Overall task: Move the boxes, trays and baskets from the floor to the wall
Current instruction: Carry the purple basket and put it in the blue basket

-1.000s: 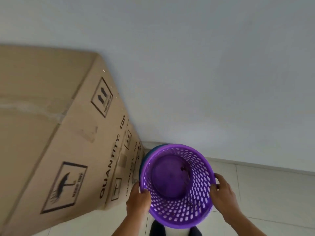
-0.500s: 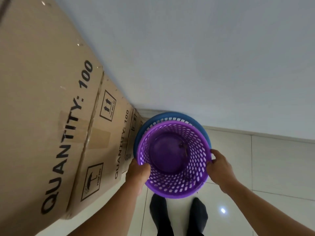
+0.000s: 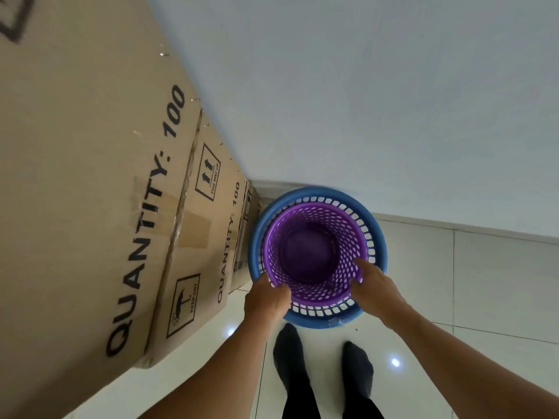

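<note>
A purple perforated basket (image 3: 311, 255) sits nested inside a wider blue basket (image 3: 376, 237) that stands on the floor at the foot of the white wall (image 3: 363, 101). My left hand (image 3: 266, 297) grips the purple basket's near-left rim. My right hand (image 3: 373, 287) grips its near-right rim, with fingers curled over the edge into the basket. Tall stacked cardboard boxes (image 3: 99, 207) marked "QUANTITY: 100" stand against the wall directly left of the baskets.
My two feet in dark socks (image 3: 320, 367) stand on the glossy white tiled floor (image 3: 469, 297) just in front of the baskets. Open floor stretches to the right along the wall's skirting.
I have lowered the purple basket down into the blue basket, so the blue rim now rings it fully. My view has tilted further down and both hands stayed on the rim.
</note>
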